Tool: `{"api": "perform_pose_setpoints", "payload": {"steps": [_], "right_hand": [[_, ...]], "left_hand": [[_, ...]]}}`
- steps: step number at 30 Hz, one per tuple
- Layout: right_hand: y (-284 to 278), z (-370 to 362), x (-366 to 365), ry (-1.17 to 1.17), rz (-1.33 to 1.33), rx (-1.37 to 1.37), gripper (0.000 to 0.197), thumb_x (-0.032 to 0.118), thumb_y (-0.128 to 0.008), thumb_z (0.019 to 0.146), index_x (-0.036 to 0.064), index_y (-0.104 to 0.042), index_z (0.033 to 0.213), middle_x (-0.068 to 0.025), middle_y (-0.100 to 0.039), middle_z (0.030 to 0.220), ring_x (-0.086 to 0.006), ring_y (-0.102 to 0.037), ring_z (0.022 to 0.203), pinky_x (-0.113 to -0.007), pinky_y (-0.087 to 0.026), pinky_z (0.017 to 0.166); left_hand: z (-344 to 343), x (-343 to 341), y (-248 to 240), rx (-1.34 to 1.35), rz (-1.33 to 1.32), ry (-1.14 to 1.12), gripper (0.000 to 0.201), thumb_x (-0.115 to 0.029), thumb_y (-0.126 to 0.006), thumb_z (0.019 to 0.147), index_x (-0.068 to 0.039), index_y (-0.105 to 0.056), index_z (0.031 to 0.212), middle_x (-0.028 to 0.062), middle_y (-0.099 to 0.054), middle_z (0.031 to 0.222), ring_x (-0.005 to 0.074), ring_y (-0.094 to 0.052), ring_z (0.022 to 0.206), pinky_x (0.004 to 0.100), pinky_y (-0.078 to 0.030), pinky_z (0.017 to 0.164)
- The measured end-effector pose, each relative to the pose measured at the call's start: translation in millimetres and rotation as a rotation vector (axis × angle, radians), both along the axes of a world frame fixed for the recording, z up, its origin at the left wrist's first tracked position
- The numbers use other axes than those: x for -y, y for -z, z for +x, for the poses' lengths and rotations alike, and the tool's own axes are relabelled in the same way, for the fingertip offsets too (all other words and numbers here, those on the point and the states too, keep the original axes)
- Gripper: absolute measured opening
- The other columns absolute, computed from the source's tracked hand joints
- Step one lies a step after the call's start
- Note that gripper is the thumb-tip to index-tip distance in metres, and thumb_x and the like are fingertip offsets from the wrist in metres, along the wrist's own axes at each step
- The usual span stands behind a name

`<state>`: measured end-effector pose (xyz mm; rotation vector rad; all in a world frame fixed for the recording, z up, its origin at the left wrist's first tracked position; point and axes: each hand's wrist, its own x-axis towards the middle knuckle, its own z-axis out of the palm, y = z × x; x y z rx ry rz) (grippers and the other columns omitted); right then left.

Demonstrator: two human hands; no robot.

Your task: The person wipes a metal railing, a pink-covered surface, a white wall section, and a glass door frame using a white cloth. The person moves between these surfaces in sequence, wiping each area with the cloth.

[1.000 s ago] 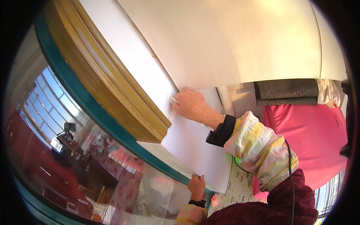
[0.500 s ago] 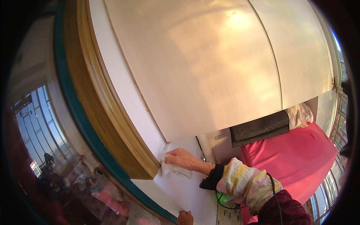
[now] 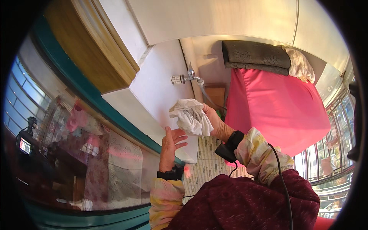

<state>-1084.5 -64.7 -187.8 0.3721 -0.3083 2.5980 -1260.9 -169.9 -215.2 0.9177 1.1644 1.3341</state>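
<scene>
A crumpled white cloth (image 3: 191,116) is bunched in my right hand (image 3: 217,123), whose fingers wrap round its right side. To the left and a little below it, my left hand (image 3: 170,147) is raised with its fingers apart, holding nothing. The cloth and the left fingers look close, but a small gap shows between them. Both wrists wear black bands; a black box with a cable hangs by the right one. Above the cloth, a metal tap (image 3: 188,78) juts from the white wall (image 3: 159,82).
A pink cover (image 3: 280,107) drapes a boxy shape on the right, with a dark patterned folded cloth (image 3: 257,57) on top. Pale cabinets (image 3: 214,19) hang overhead. At the left stand a wooden frame (image 3: 99,50) and a glass pane with teal edging. Small tiles (image 3: 207,157) line the floor.
My right hand has come away from the wall corner, down and to the right, with the cloth. My left hand has risen into fuller view beside it. The view has tilted lower, revealing the tap.
</scene>
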Motion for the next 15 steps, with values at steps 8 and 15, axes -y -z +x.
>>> {"api": "perform_pose_setpoints", "payload": {"steps": [8,15], "right_hand": [[40.2,9.7,23.3,0.136,0.144,0.387,0.04,0.034,-0.045,0.094,0.0026,-0.059,0.114,-0.0123,-0.066,0.11,-0.0206,-0.064,0.1,-0.036,-0.049,0.094],[50.2,23.0,26.4,0.207,0.155,0.622,0.052,0.044,-0.04,0.095,0.0019,-0.056,0.121,-0.0131,-0.064,0.116,-0.0252,-0.064,0.099,-0.04,-0.052,0.087]], "left_hand": [[24.8,-0.3,-24.2,-0.022,-0.055,0.145,0.039,-0.025,-0.052,0.094,-0.001,-0.05,0.126,0.0118,-0.058,0.117,0.0234,-0.062,0.103,0.0414,-0.058,0.074],[40.4,-15.5,-30.3,-0.109,0.136,0.008,0.029,-0.012,-0.052,0.093,-0.003,-0.059,0.119,0.0074,-0.063,0.107,0.0161,-0.061,0.095,0.0297,-0.051,0.076]]}}
